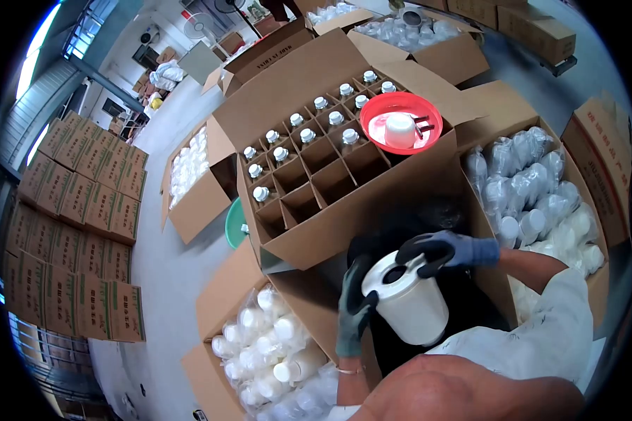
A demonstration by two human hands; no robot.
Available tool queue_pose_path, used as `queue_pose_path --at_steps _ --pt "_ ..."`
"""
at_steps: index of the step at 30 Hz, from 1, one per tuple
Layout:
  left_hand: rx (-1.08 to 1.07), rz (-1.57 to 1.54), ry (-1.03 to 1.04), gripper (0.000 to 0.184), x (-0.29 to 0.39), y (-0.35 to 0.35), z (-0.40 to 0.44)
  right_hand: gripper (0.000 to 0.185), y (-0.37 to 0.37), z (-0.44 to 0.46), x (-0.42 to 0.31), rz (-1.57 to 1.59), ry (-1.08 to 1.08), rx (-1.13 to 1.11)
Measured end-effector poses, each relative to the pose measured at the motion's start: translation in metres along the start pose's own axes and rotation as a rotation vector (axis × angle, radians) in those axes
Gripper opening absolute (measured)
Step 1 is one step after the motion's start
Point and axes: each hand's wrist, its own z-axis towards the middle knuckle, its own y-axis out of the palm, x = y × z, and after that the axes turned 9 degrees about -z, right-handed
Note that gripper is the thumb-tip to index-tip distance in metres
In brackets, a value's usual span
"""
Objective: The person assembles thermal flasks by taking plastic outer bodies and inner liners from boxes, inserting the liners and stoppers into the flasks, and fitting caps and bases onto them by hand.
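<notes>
Both hands wear grey gloves with black palms and hold a white cylindrical container above the lap. My left hand wraps round its left side near the top rim. My right hand grips the rim at the upper right, fingers bent over the edge. The container is tilted, its top ring with a dark round opening facing up. Just beyond stands an open carton with cardboard dividers, holding several capped clear bottles. A red bowl with a white round piece inside rests on the carton's right corner.
Open cartons of plastic-wrapped white bottles stand at the lower left and right. Another carton and a green basin are further left. Stacked closed cartons line the far left. A fan and more cartons stand behind.
</notes>
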Motion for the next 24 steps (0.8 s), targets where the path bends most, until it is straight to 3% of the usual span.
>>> queue_pose_path --at_steps 2,4,5,8,9,10,12,13,15,16,18,20,21,23,24 --pt "-0.11 0.116 0.044 0.056 0.01 0.0 0.019 0.038 0.006 0.018 0.01 -0.376 -0.228 0.161" --pt "-0.189 0.195 0.082 0.059 0.016 -0.006 0.038 0.034 -0.002 0.044 0.042 -0.017 -0.231 0.261" --pt "-0.158 0.253 0.038 0.059 0.011 -0.007 0.04 0.033 -0.007 0.053 0.027 -0.139 -0.26 0.281" --pt "-0.012 -0.354 -0.146 0.057 -0.017 -0.019 0.047 0.036 -0.011 0.088 0.019 -0.55 -0.264 0.484" --pt "0.139 -0.335 -0.196 0.059 -0.021 -0.016 0.052 0.04 -0.013 0.098 -0.011 -0.342 -0.107 0.448" --pt "0.266 -0.526 -0.196 0.065 -0.007 -0.005 0.06 0.047 -0.013 0.108 -0.009 -0.456 -0.126 0.502" --pt "0.28 -0.782 -0.215 0.069 0.009 -0.002 0.068 0.055 -0.01 0.109 -0.019 -0.781 -0.37 0.553" --pt "0.15 -1.054 -0.206 0.071 0.012 0.0 0.074 0.057 -0.009 0.11 -0.019 -0.869 -0.457 0.462" --pt "0.186 -1.083 -0.162 0.065 0.022 0.014 0.073 0.063 -0.008 0.109 -0.019 -1.043 -0.625 0.271" --pt "0.207 -1.099 -0.146 0.062 0.023 0.018 0.071 0.061 -0.001 0.112 -0.007 -0.944 -0.522 0.262" --pt "0.256 -0.682 -0.075 0.059 -0.006 0.003 0.071 0.047 0.009 0.111 0.001 -0.468 -0.144 0.364" --pt "0.325 -0.437 -0.048 0.057 -0.018 -0.001 0.066 0.037 0.004 0.116 0.047 -0.046 -0.03 0.203" --pt "0.376 -0.4 -0.059 0.057 -0.018 -0.001 0.063 0.035 0.013 0.115 0.031 0.763 0.17 0.176" --pt "0.479 -0.325 -0.07 0.057 -0.018 -0.002 0.064 0.043 0.0 0.11 0.039 0.171 0.072 0.151" --pt "0.529 -0.288 -0.067 0.058 -0.017 -0.001 0.069 0.049 -0.004 0.109 0.032 -0.408 -0.093 0.182"
